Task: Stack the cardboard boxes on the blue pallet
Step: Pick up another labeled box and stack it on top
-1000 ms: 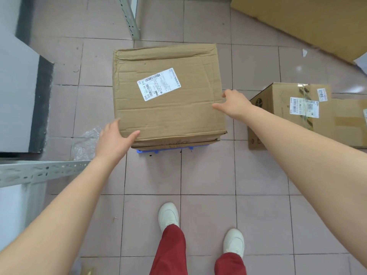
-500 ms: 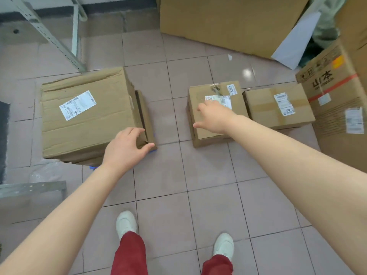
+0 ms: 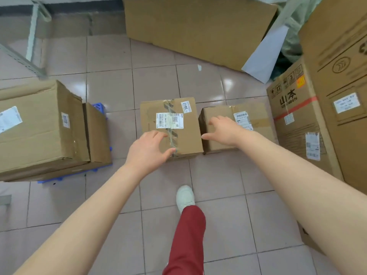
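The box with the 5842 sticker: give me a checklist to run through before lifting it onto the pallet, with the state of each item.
1. Both hands at the box with the 5842 sticker: ok. The left hand is at its near left corner, the right hand at its right edge.
2. Firm grip: not ok. Both hands are open, fingers spread, nothing clasped.
3. Flaps sealed: ok. Tape runs across the top.
4. Room for right-hand fingers: cannot tell. The neighbouring box sits close beside it.
5. Landing spot: ok. The large box on the blue pallet has a broad flat top.
6. Walking path: ok. The tiles between are bare.
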